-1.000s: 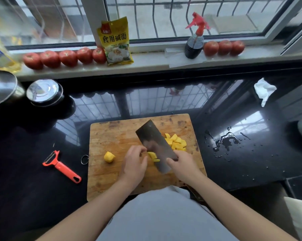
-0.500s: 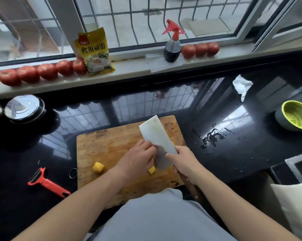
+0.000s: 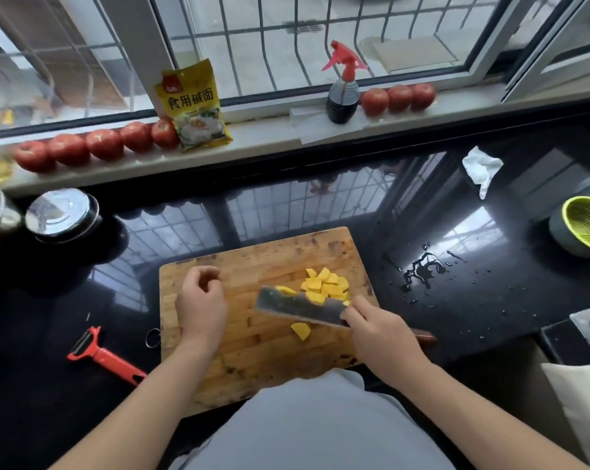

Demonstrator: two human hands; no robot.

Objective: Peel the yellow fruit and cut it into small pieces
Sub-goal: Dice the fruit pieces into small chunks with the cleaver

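A wooden cutting board (image 3: 270, 259) lies on the black counter. A pile of small yellow fruit pieces (image 3: 326, 286) sits at its right side, and one loose piece (image 3: 301, 330) lies nearer me. My right hand (image 3: 381, 334) grips the handle of a cleaver (image 3: 300, 307), whose blade lies tilted and low over the board just in front of the pile. My left hand (image 3: 202, 300) hovers over the board's left part with fingers curled. The larger yellow chunk that lay there is hidden under it.
A red peeler (image 3: 103, 357) lies on the counter left of the board. A water puddle (image 3: 422, 269), a crumpled tissue (image 3: 481, 167) and a green strainer bowl (image 3: 585, 228) are to the right. Steel pots (image 3: 63, 215) stand at the back left. Tomatoes (image 3: 103, 144), a yellow packet (image 3: 195, 106) and a spray bottle (image 3: 342, 93) line the sill.
My left hand left the cleaver and moved left over the spot of the yellow chunk. The cleaver swung from upright to lying low in front of the pile, and the pile is uncovered.
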